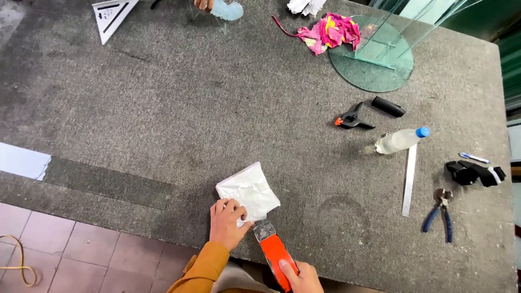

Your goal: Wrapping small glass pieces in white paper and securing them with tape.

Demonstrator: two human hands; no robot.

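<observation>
Grey table (163, 108): left hand (228, 222) flat on white sheet (249, 190), right hand (298, 274), half cropped, grips orange scraper (274, 249).

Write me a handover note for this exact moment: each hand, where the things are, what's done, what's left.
Left hand: pressed flat on the near corner of the white crumpled sheet on the grey worktable.
Right hand: gripping the orange-handled scraper, its metal blade at the sheet's near edge.
Unused, far right: spring clamp, clear bottle with blue cap, steel ruler, blue-handled pliers.
Done: sheet laid down and pinned.
Left: hard to judge; no scraping result visible yet.
</observation>
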